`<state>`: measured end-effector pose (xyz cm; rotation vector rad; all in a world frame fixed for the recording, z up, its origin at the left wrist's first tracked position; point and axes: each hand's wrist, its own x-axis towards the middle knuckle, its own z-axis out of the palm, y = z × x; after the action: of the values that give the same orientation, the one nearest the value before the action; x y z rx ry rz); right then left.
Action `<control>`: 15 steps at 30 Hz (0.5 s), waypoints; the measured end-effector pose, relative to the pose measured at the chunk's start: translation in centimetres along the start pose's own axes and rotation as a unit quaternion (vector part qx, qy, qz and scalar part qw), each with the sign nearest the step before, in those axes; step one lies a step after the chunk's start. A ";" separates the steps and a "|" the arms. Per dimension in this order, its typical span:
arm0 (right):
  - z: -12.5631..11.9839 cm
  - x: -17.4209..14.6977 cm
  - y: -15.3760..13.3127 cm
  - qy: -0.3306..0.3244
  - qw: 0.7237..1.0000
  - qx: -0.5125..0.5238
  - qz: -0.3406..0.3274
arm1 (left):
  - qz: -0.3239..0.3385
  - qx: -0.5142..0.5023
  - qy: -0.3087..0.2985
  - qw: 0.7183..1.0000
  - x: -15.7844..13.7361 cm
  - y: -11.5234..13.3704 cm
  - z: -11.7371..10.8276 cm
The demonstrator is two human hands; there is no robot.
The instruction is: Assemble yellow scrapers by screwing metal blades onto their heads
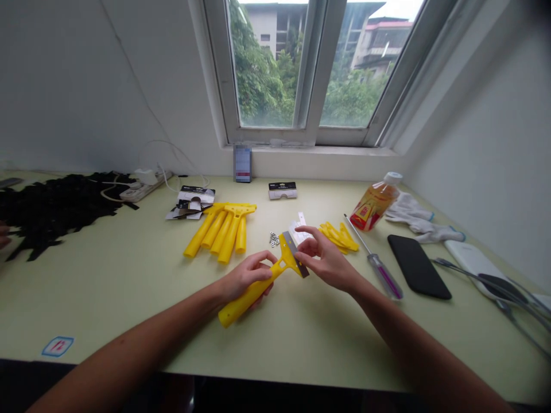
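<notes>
A yellow scraper (246,302) lies across my left hand (252,275), whose fingers and thumb are wrapped round its handle near the head. Along the head's edge sits a dark metal blade (303,270). My right hand (323,258) pinches the blade's edge between thumb and fingers; the exact contact is partly hidden. Just beyond the head is a small heap of screws (274,238). White blade packets (300,222) lie partly behind my right hand, with yellow plastic pieces (340,236) to their right.
Several yellow scraper handles (230,232) and printed cards (193,201) lie left. Rightward are a screwdriver (379,267), a drink bottle (374,201), gloves (415,218) and a black phone (417,267). Black strips (64,201) and a power strip (140,189) occupy the far left, near another person's hand (3,234).
</notes>
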<state>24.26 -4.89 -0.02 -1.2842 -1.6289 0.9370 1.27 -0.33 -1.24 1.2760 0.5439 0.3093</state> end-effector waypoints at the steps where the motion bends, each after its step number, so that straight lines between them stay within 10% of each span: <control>1: -0.1 0.0 0.0 -0.005 1.000 0.010 0.005 | -0.001 0.004 -0.002 1.000 0.0 0.0 0.0; 15: -0.2 -0.4 -0.3 -0.017 0.998 0.047 0.040 | -0.002 0.029 -0.001 1.000 -0.1 -0.2 0.1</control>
<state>24.38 -5.37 0.21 -1.2838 -1.5501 1.0778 1.24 -0.50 -1.42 1.3306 0.5573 0.2916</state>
